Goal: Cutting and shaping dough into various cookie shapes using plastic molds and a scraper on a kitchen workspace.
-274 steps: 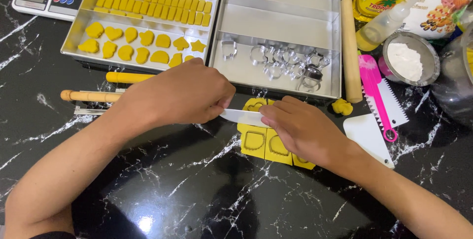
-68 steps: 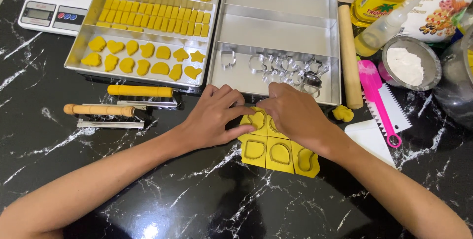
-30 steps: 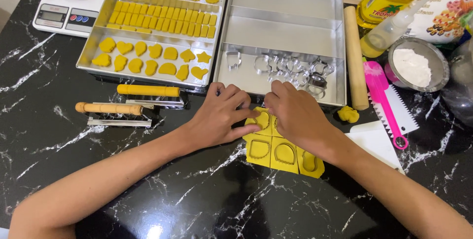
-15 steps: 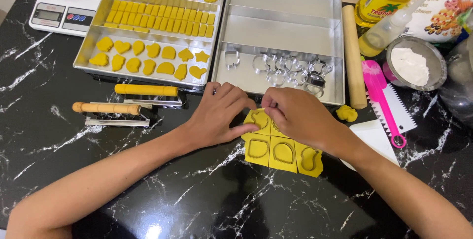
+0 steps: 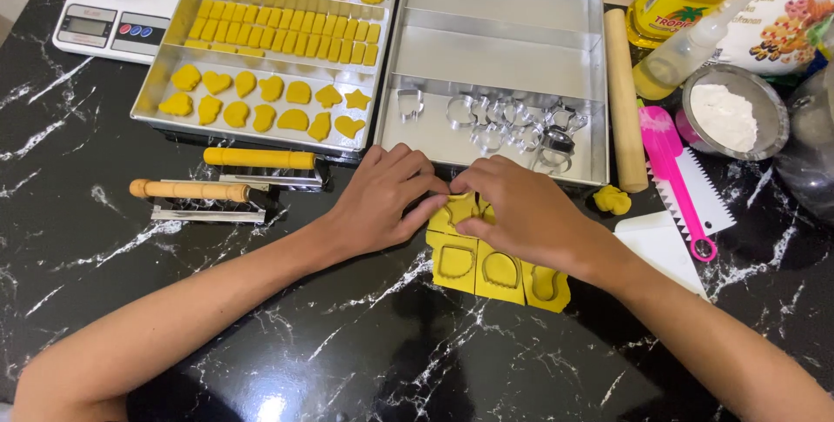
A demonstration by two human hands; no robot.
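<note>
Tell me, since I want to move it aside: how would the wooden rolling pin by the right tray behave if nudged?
The rolling pin is a smooth round cylinder lying flat, so it would probably roll sideways. The tray beside it would likely stop it on that side. It looks stiff and solid, unlikely to bend.

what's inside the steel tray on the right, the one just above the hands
The right tray holds a cluster of metal cookie cutters along its near edge; the rest is bare metal. No dough is inside. The cutters overlap, so their shapes and count stay unclear.

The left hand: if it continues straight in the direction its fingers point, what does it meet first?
Probably the right hand: the left hand points right across the yellow dough sheet, fingertips nearly touching already.
</note>
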